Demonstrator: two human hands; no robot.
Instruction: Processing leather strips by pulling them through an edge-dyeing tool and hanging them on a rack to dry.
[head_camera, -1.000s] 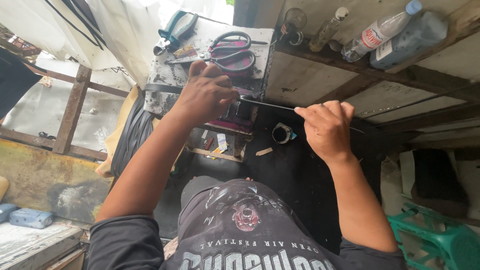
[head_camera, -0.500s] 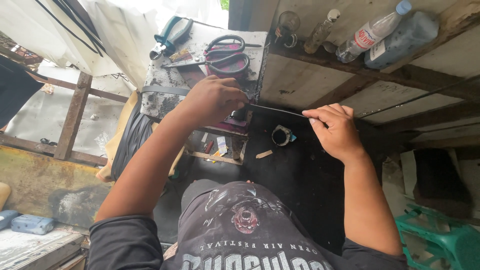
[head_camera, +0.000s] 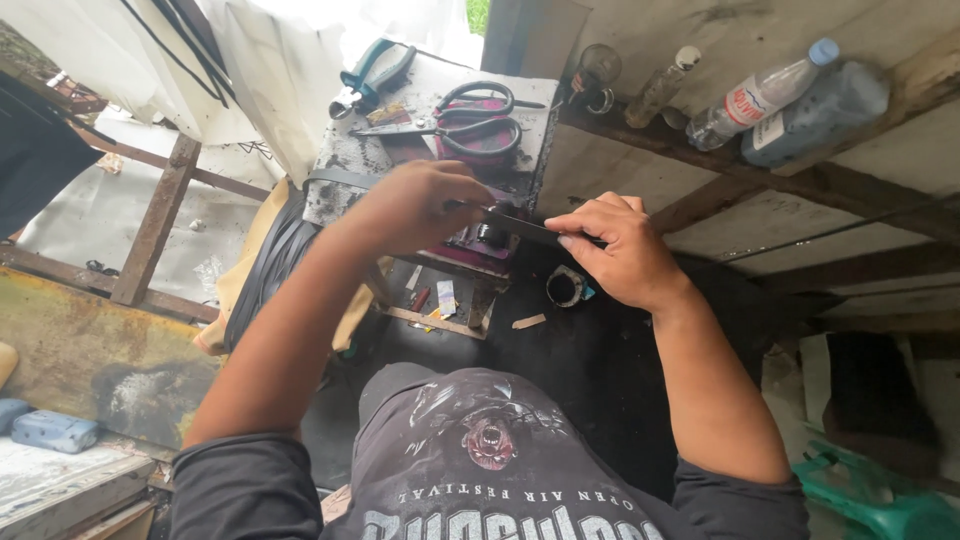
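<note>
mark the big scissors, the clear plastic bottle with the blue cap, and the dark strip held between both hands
scissors (head_camera: 478, 125), head view, on the near handle loop.
clear plastic bottle (head_camera: 762, 96), head view, on its labelled body.
dark strip (head_camera: 525, 228), head view, on the bare stretch between the hands.

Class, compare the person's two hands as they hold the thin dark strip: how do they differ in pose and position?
The left hand curls over the thin dark strip by the small worktable, knuckles up, fingers hidden beneath. The right hand sits further out, off the table's edge, and pinches the strip with its fingertips in plain view. The left hand lies nearer the scissors; the right, nearer the shelf bottles. Both are bare and grip the same strip.
</note>
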